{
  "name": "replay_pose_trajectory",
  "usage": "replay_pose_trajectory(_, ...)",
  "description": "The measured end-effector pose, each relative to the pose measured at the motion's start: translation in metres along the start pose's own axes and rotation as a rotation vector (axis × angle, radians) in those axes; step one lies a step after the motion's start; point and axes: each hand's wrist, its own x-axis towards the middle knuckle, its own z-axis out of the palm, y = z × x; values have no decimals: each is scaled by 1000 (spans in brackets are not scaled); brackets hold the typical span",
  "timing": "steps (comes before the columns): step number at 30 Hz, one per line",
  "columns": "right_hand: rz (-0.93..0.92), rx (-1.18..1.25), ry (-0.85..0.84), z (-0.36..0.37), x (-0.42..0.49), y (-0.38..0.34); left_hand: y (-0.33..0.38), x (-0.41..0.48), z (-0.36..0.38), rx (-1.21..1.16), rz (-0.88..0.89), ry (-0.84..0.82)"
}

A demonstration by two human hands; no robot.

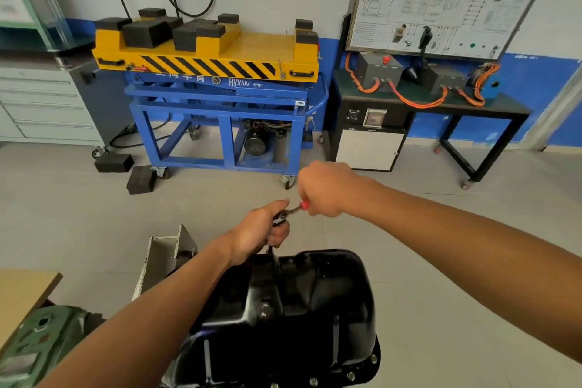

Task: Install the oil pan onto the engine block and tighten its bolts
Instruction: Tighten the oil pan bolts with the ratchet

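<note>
A glossy black oil pan point(302, 309) sits upside down on the engine in the lower middle, with several bolts point(351, 375) along its near right flange. My left hand point(263, 231) is closed around the head and extension of a ratchet wrench point(291, 211) above the pan's far edge. My right hand point(324, 189) grips the wrench's red handle, just right of the left hand. The socket end is hidden behind my left hand and the pan rim.
A white metal engine stand bracket point(163, 258) rises left of the pan. A blue and yellow lift cart point(217, 85) with black rubber blocks stands behind. Loose black blocks point(141, 179) lie on the floor. A black training bench point(434, 107) is at the right, grey drawers point(44, 104) at the left.
</note>
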Motion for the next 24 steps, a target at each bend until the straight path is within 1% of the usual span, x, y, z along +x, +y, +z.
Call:
replay_pose_trajectory(3,-67,-61,148,7,15,-3,1,-2,1,14,20,4)
replay_pose_trajectory(6,-148,-46,203,11,21,-3,0,-4,0,112,33,-22)
replay_pose_trajectory(8,-172,-23,215,12,17,0,1,-5,0,123,39,-17)
replay_pose_trajectory(13,-147,-21,156,18,1,8,2,-4,-3,-13,68,74)
replay_pose_trajectory(16,-126,14,127,13,-10,7,1,-3,-3,8,71,106)
replay_pose_trajectory(20,-140,52,74,7,-17,-7,-1,-3,-5,49,96,190)
replay_pose_trajectory(24,-125,71,45,2,-14,-22,-3,-3,-5,16,95,272)
